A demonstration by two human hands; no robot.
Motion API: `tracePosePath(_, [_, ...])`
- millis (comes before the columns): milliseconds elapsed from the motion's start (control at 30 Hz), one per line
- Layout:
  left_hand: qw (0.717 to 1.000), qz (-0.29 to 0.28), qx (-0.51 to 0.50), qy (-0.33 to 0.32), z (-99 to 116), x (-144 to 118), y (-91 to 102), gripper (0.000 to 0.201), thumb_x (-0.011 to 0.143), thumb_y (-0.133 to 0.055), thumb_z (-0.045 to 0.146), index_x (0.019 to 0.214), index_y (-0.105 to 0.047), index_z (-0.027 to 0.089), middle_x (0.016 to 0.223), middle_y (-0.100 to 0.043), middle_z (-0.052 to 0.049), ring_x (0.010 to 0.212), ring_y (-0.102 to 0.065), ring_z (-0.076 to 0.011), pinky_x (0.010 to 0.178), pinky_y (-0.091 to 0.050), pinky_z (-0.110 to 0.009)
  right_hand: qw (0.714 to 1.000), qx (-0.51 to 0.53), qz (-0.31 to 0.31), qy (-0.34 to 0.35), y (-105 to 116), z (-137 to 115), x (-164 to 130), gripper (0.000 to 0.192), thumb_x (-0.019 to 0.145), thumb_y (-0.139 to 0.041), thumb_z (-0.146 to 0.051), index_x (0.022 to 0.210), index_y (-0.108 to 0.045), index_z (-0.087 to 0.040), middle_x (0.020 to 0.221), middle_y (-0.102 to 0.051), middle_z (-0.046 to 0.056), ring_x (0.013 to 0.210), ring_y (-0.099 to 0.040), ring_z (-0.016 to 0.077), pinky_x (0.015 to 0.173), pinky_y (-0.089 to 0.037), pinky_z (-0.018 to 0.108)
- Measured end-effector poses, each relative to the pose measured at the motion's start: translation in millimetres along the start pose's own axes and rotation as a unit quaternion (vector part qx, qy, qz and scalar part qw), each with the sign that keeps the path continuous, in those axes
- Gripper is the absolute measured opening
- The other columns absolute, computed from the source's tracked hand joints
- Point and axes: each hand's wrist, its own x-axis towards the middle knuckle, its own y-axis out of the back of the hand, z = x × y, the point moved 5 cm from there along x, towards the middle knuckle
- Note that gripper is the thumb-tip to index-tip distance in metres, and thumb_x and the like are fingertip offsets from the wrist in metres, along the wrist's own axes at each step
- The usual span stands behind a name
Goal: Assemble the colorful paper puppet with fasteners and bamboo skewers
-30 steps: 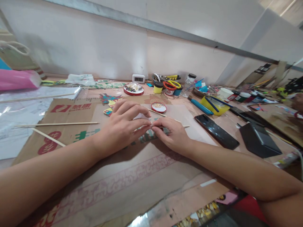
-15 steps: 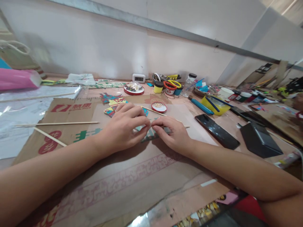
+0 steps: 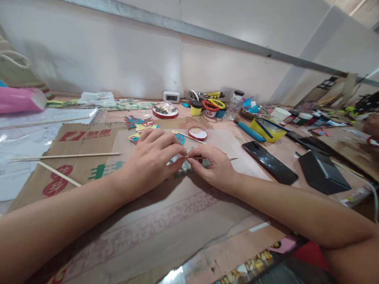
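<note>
My left hand (image 3: 158, 156) is closed in a pinch over the sheet-covered cardboard (image 3: 85, 144). Its thumb and forefinger meet my right hand's fingertips at a tiny shiny piece (image 3: 186, 156), too small to name. Pinched too, my right hand (image 3: 213, 163) seems to grip a thin wooden stick (image 3: 233, 158), whose end shows beyond the knuckles. Just past the hands lie a second stick (image 3: 192, 138), a red-rimmed lid with small beads (image 3: 197, 133) and colourful patterned cutouts (image 3: 146, 126), partly hidden by my left hand.
A phone (image 3: 269, 162) and a black angular object (image 3: 324, 171) lie right. Behind are a yellow bowl (image 3: 268, 132), scissors (image 3: 217, 103), paint jars (image 3: 196, 108), a small clock (image 3: 171, 97) and a lid of beads (image 3: 165, 110). Loose sticks (image 3: 66, 156) lie left.
The view has shifted slightly. My fingertips stay together, and the tiny shiny piece between them now shows a little more clearly.
</note>
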Motion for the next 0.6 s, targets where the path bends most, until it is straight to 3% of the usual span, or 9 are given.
tracePosePath(133, [0.998,-0.002,0.055,-0.034,4.8,-1.3,3.2,0.012,0.091,-0.056,0.025,0.090,-0.066,0.020,0.087,-0.065,-0.004,0.087,-0.054,-0.0236,0.082,-0.043,-0.041,1.000,-0.022,0.000,0.009,0.0,-0.3,-0.6,0.012,0.093,-0.055,-0.026,0.087,-0.063,-0.019,0.078,-0.066,0.002,0.071,-0.057,0.0152,0.070,-0.042,0.030])
tracePosePath(333, [0.990,-0.019,0.107,-0.088,11.0,-1.9,4.5,0.016,0.091,-0.053,0.022,0.079,-0.063,0.021,0.077,-0.060,-0.003,0.078,-0.051,-0.0215,0.079,-0.043,-0.040,0.999,-0.043,-0.014,0.026,0.1,-1.7,-2.8,0.016,0.095,-0.054,-0.029,0.090,-0.065,-0.019,0.076,-0.067,0.002,0.072,-0.058,0.0158,0.073,-0.041,0.031])
tracePosePath(500, [0.992,-0.016,0.094,-0.083,11.9,0.0,3.6,0.016,0.091,-0.052,0.023,0.080,-0.063,0.022,0.080,-0.063,-0.003,0.079,-0.052,-0.0218,0.080,-0.043,-0.040,0.999,-0.032,-0.011,0.028,0.0,-2.9,-2.2,0.014,0.095,-0.055,-0.028,0.090,-0.065,-0.020,0.078,-0.068,0.002,0.072,-0.059,0.0156,0.072,-0.042,0.030])
tracePosePath(600, [0.998,0.002,0.053,-0.041,7.0,0.7,0.9,0.014,0.089,-0.054,0.025,0.080,-0.064,0.021,0.082,-0.063,-0.004,0.082,-0.053,-0.0222,0.080,-0.043,-0.040,1.000,-0.015,-0.005,0.023,0.6,-3.6,-1.7,0.013,0.094,-0.056,-0.027,0.090,-0.065,-0.019,0.080,-0.070,0.002,0.073,-0.060,0.0157,0.073,-0.044,0.030])
